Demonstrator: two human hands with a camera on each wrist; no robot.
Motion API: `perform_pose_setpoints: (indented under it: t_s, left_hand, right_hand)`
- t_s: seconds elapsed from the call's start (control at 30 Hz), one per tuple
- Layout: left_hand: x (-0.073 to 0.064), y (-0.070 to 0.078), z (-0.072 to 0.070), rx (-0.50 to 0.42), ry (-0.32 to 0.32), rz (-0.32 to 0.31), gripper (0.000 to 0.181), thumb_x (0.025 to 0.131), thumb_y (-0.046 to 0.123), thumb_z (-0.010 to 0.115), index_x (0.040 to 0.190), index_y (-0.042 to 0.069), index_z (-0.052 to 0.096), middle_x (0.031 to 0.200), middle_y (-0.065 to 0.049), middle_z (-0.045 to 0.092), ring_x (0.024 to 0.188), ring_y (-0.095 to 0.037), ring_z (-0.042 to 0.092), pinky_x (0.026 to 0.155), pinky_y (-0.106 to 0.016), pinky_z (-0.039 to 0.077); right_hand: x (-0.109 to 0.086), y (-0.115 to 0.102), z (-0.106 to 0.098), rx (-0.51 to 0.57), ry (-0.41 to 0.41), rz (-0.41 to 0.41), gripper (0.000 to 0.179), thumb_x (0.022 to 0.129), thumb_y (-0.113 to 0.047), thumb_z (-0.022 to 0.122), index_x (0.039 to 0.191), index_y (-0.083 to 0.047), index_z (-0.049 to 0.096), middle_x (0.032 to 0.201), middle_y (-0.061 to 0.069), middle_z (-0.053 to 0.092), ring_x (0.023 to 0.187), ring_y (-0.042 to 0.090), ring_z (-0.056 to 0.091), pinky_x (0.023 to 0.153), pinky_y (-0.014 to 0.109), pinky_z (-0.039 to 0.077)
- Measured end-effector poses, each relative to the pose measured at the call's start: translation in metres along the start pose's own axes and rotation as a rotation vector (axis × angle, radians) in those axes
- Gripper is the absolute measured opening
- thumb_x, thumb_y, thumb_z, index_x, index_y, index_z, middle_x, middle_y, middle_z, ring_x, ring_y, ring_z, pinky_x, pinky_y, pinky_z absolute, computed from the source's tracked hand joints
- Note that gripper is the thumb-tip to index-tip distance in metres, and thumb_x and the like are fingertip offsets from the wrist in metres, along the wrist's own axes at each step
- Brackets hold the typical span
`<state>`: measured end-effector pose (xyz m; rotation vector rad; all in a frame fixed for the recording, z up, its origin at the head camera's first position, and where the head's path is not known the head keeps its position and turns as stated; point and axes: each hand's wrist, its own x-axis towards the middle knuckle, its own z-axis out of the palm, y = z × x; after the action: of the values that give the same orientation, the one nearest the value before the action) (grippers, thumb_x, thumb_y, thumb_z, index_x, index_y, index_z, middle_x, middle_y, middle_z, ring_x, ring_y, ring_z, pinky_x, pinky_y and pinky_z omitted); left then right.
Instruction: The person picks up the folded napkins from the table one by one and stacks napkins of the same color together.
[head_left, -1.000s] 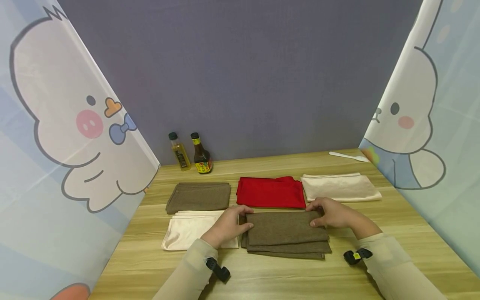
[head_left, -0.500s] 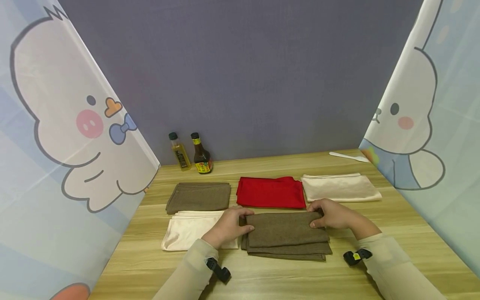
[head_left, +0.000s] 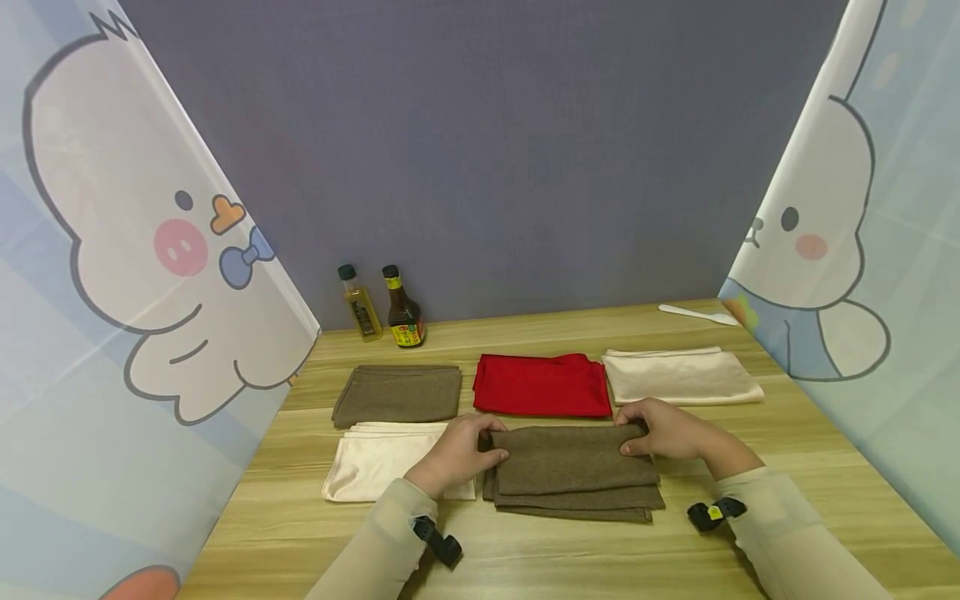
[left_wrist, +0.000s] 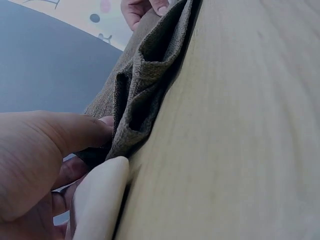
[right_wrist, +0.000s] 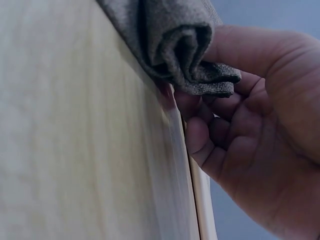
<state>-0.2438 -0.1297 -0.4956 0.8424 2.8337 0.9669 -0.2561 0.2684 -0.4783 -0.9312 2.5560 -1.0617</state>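
Observation:
A folded brown cloth (head_left: 573,467) lies in layers on the table, its near edges slightly staggered. At its left end my left hand (head_left: 459,450) pinches the far corner, thumb on top and fingers behind the edge. My right hand (head_left: 667,429) grips the far right corner the same way. In the left wrist view the thumb (left_wrist: 85,131) presses on the cloth's open folds (left_wrist: 137,95). From the right wrist, the rolled fold (right_wrist: 185,50) shows between thumb and fingers, with the fingertips partly hidden under it.
Beside my left hand lies a folded cream cloth (head_left: 382,467), with another brown cloth (head_left: 401,396) behind it. A red cloth (head_left: 542,385) and a second cream cloth (head_left: 682,377) lie farther back. Two bottles, oil (head_left: 362,310) and dark sauce (head_left: 406,312), and a white plastic knife (head_left: 697,313) are at the rear.
Both hands stay at the cloth's two ends. The cloth's upper layer bends slightly near its far edge; otherwise almost nothing has moved.

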Motion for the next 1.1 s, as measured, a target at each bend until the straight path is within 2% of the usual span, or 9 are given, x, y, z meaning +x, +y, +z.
perform_pose_setpoints:
  t_s: [0.37, 0.4, 0.53, 0.57, 0.63, 0.77, 1.0, 1.1]
  left_hand:
    - [-0.0003, 0.0013, 0.0010, -0.038, 0.014, 0.011, 0.025, 0.092, 0.021, 0.084, 0.110, 0.027, 0.068, 0.102, 0.017, 0.063, 0.094, -0.007, 0.056, 0.085, -0.030, 0.051]
    - [-0.0003, 0.0017, 0.0009, -0.041, 0.014, 0.008, 0.025, 0.093, 0.021, 0.083, 0.110, 0.028, 0.068, 0.103, 0.017, 0.063, 0.094, -0.007, 0.057, 0.086, -0.032, 0.051]
    - [0.0009, 0.0011, 0.0009, -0.055, 0.018, 0.020, 0.025, 0.093, 0.018, 0.083, 0.111, 0.027, 0.067, 0.104, 0.018, 0.064, 0.094, -0.006, 0.058, 0.107, -0.043, 0.045]
    - [0.0012, 0.0011, 0.0010, -0.060, 0.021, 0.022, 0.026, 0.093, 0.018, 0.083, 0.111, 0.027, 0.067, 0.104, 0.018, 0.064, 0.094, -0.006, 0.058, 0.107, -0.044, 0.045]
    - [0.0015, 0.0013, 0.0011, -0.074, 0.026, 0.022, 0.026, 0.093, 0.017, 0.082, 0.111, 0.027, 0.067, 0.103, 0.017, 0.063, 0.093, -0.007, 0.057, 0.105, -0.041, 0.047]
    - [0.0011, 0.0018, 0.0018, -0.114, 0.036, 0.012, 0.026, 0.094, 0.015, 0.080, 0.112, 0.028, 0.066, 0.101, 0.014, 0.060, 0.091, -0.010, 0.055, 0.080, -0.029, 0.051]
    - [0.0004, 0.0036, 0.0012, -0.199, 0.061, 0.024, 0.026, 0.098, 0.011, 0.073, 0.116, 0.026, 0.062, 0.109, 0.009, 0.059, 0.085, -0.011, 0.054, 0.073, -0.028, 0.051]
    - [0.0001, 0.0048, 0.0014, -0.232, 0.077, 0.031, 0.026, 0.100, 0.010, 0.071, 0.118, 0.025, 0.059, 0.111, 0.008, 0.059, 0.081, -0.011, 0.054, 0.070, -0.027, 0.051]
  right_hand:
    - [-0.0009, -0.0029, -0.0001, 0.026, 0.017, -0.052, 0.018, 0.090, -0.015, 0.084, 0.096, -0.014, 0.068, 0.088, -0.009, 0.061, 0.082, 0.005, 0.050, 0.071, 0.026, 0.043]
    - [-0.0008, -0.0024, 0.0000, 0.027, 0.021, -0.055, 0.018, 0.090, -0.014, 0.084, 0.096, -0.014, 0.068, 0.088, -0.009, 0.060, 0.081, 0.005, 0.049, 0.071, 0.026, 0.043]
    - [-0.0011, -0.0015, -0.0002, 0.034, 0.034, -0.061, 0.017, 0.090, -0.013, 0.084, 0.098, -0.013, 0.068, 0.088, -0.009, 0.060, 0.081, 0.006, 0.048, 0.070, 0.026, 0.042]
    - [-0.0013, -0.0014, -0.0005, 0.036, 0.038, -0.063, 0.017, 0.090, -0.013, 0.084, 0.098, -0.013, 0.068, 0.088, -0.009, 0.060, 0.081, 0.006, 0.048, 0.070, 0.026, 0.043]
    - [-0.0016, -0.0013, -0.0010, 0.035, 0.047, -0.072, 0.017, 0.091, -0.013, 0.083, 0.098, -0.013, 0.068, 0.088, -0.008, 0.060, 0.081, 0.006, 0.048, 0.070, 0.026, 0.043]
    - [-0.0011, 0.0000, -0.0007, 0.031, 0.068, -0.099, 0.017, 0.091, -0.012, 0.082, 0.099, -0.014, 0.067, 0.087, -0.009, 0.058, 0.080, 0.005, 0.049, 0.070, 0.025, 0.044]
    - [0.0015, 0.0010, 0.0004, 0.060, 0.081, -0.148, 0.018, 0.094, -0.009, 0.080, 0.096, -0.016, 0.063, 0.081, -0.011, 0.053, 0.077, 0.005, 0.051, 0.068, 0.025, 0.045]
    - [0.0020, 0.0000, 0.0008, 0.074, 0.083, -0.150, 0.018, 0.095, -0.010, 0.078, 0.097, -0.016, 0.061, 0.083, -0.010, 0.054, 0.081, 0.006, 0.052, 0.071, 0.026, 0.045]
